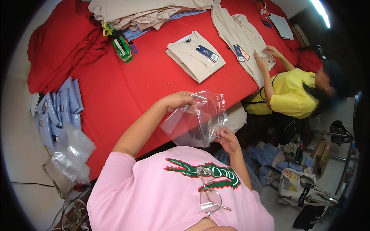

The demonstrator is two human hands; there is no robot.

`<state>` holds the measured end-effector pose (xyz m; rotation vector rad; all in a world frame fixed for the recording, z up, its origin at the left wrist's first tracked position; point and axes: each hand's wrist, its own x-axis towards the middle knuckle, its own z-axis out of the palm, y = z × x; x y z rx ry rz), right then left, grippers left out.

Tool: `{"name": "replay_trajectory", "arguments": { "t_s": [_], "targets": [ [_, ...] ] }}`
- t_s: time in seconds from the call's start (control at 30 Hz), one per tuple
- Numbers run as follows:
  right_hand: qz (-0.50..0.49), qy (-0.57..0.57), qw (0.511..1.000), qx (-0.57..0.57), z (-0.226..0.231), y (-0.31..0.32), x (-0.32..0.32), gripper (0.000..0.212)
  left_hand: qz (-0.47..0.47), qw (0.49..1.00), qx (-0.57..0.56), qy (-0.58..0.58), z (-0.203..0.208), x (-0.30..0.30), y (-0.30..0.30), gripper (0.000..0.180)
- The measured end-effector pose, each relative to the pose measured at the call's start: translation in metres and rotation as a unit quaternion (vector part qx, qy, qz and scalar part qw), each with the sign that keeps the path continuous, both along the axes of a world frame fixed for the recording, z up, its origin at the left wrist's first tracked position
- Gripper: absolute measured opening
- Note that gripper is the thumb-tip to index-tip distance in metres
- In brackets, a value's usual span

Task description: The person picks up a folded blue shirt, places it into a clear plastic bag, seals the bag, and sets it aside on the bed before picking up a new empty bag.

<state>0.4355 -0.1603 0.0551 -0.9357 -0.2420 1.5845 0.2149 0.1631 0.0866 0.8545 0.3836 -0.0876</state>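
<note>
A clear plastic bag [194, 121] is stretched between my two hands above the near edge of the red-covered table. My left hand [180, 101] grips its upper left part, the fingers partly behind the film. At its lower right side, my right hand [227, 139] pinches the edge. Beyond the bag lies a folded beige garment [189, 63] with a dark blue hang tag [207, 53] on top.
Wrapped blue garments [63, 102] and loose clear bags [73, 154] lie at the left. A green tape dispenser [124, 52] and yellow-handled scissors [108, 29] sit near red cloth [61, 42]. At right, a person in yellow [289, 92] handles beige trousers [241, 36].
</note>
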Motion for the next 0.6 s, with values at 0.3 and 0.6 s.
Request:
{"name": "replay_trajectory", "arguments": {
  "t_s": [0.3, 0.6],
  "targets": [
    [-0.270, -0.116, 0.952, 0.086, 0.048, -0.116, 0.078, 0.016, 0.271, 0.941, 0.081, 0.185, -0.033, 0.110, -0.030, 0.073],
    [-0.054, -0.149, 0.981, 0.110, 0.069, -0.172, 0.070, 0.021, 0.636, 0.757, 0.100, 0.109, -0.098, 0.166, 0.068, 0.084]
  ]
}}
